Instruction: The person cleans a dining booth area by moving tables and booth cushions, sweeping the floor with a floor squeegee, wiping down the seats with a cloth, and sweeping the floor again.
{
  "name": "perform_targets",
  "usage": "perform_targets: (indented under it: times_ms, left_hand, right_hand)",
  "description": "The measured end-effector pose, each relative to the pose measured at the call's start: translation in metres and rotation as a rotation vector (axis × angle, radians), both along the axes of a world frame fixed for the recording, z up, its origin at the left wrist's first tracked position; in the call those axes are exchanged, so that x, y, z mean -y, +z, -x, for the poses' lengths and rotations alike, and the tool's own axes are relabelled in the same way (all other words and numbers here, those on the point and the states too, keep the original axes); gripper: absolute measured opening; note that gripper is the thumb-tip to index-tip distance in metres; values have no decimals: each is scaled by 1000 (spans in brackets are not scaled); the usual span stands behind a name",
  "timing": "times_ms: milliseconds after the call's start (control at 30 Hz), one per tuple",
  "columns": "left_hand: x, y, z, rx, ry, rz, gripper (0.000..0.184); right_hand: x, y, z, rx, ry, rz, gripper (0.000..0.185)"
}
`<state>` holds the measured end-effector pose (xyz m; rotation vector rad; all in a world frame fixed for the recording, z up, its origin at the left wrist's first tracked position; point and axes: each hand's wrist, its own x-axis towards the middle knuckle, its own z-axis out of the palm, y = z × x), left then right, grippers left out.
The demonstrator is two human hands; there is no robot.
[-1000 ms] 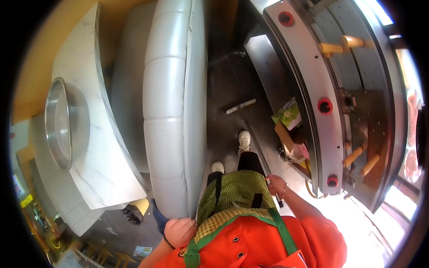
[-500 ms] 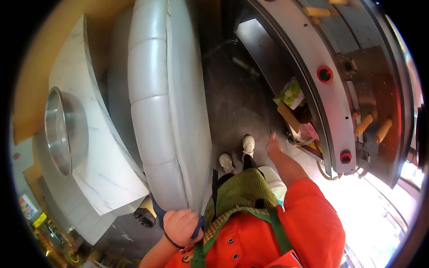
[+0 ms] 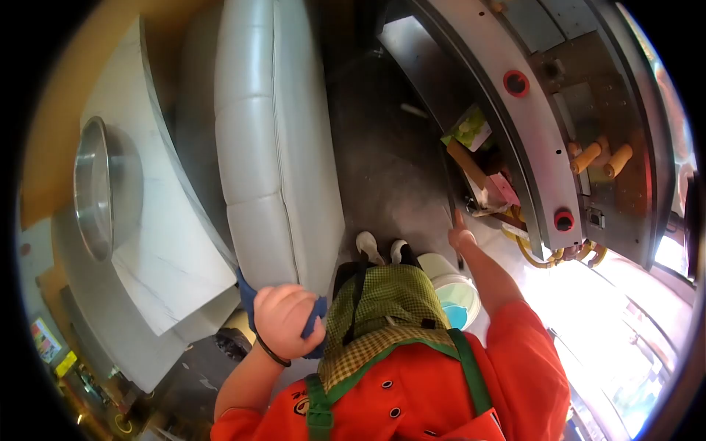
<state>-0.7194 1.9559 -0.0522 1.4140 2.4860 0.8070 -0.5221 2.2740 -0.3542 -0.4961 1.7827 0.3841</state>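
In the head view my left hand is closed in a fist round a dark blue cloth, whose ends stick out on both sides. It is held above the near end of the grey padded seat back. My right hand hangs low beside the metal cooking unit, with at least one finger stretched out and no object visible in it. A thin dark line runs close by that hand; whether it is a floor seam or a rod I cannot tell.
A steel basin stands on the white marble-patterned table at left. A pale bucket with something turquoise inside is by my legs. A shelf under the unit holds a cardboard box and packets. Yellow hoses hang at its corner.
My view has shifted forward along the aisle, and more of the bucket shows. My left hand has risen slightly with the blue cloth. My feet have changed position.
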Motion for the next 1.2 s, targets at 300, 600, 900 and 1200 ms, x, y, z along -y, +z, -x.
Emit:
perform_targets:
  times_ms: [300,600,900,1200]
  left_hand:
    - [-2,-2,-6,-38,63,-13,21]
    - [-5,-3,-10,-152,68,-10,16]
    - [-7,-5,-18,-230,113,-11,15]
    - [-7,-2,-20,-253,95,-29,13]
  right_hand:
    - [85,81,-162,109,-1599,-14,71]
    - [-2,40,-23,-84,-1188,135,67]
    - [42,38,-94,79,-1073,-52,90]
    - [-24,154,-161,235,-1081,34,91]
